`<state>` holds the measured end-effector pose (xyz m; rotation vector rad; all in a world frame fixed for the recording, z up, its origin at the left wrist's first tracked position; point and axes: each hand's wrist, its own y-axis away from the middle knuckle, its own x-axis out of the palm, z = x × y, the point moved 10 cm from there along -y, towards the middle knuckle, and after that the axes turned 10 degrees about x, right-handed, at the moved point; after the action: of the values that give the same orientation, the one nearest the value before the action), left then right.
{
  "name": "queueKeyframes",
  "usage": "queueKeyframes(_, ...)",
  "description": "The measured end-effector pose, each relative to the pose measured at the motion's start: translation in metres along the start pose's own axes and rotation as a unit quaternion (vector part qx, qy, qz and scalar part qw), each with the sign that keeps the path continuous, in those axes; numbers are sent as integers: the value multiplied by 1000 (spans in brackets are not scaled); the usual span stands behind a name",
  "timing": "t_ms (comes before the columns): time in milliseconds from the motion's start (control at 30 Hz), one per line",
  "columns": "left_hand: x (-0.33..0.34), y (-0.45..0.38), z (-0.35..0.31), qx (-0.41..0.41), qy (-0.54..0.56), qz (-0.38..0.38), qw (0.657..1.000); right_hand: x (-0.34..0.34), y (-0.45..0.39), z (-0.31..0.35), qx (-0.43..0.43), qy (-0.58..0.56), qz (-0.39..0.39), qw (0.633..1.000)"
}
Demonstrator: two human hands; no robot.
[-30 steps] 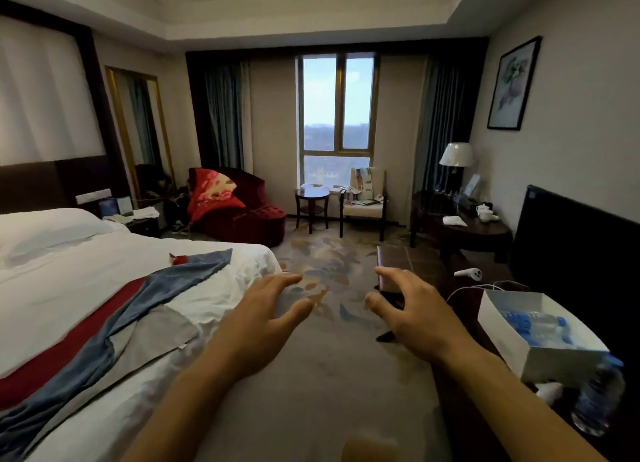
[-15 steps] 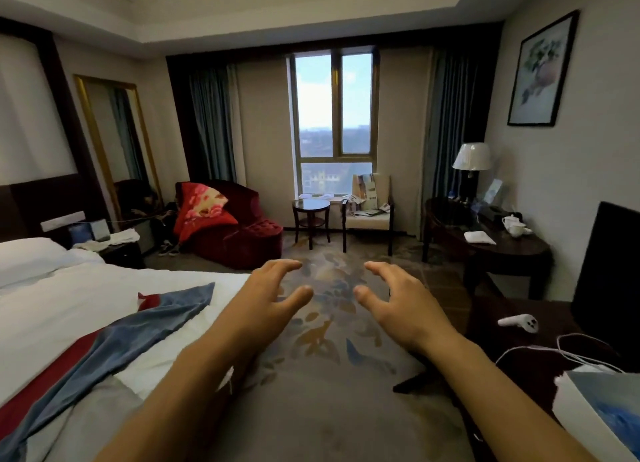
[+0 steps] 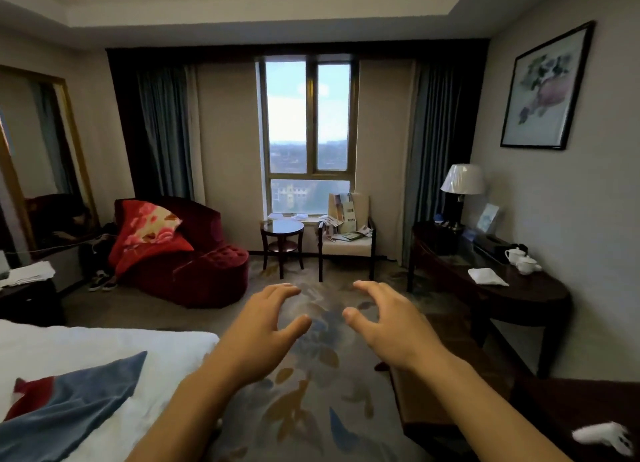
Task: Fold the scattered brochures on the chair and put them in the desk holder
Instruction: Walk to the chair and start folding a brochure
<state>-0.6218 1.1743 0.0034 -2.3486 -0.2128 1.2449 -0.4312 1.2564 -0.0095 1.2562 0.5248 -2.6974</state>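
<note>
Two hands are held out empty above the carpet: the left hand and right hand, fingers spread apart and loosely curved. Well beyond the fingers, several brochures are scattered on one chair; an exact count cannot be made.

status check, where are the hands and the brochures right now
Left hand and right hand open, empty, held out over the carpet. Brochures unfolded on the chair by the window. Nothing in the way.
</note>
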Motion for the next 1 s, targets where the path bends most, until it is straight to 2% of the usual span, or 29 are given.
queueKeyframes(267,30,-194,104,34,-2,9,999,26,-199,-23,26,9,-19,999)
queueKeyframes(467,85,-343,207,33,-9,16,999,67,-369,-76,25,-3,-21,999)
queueKeyframes(667,123,-515,304,16,-16,27,999,100,-572,-116,35,6,-36,999)
queueKeyframes(1000,160,-737,472,-9,-30,34,999,167,-841,-153,28,39,-3,999)
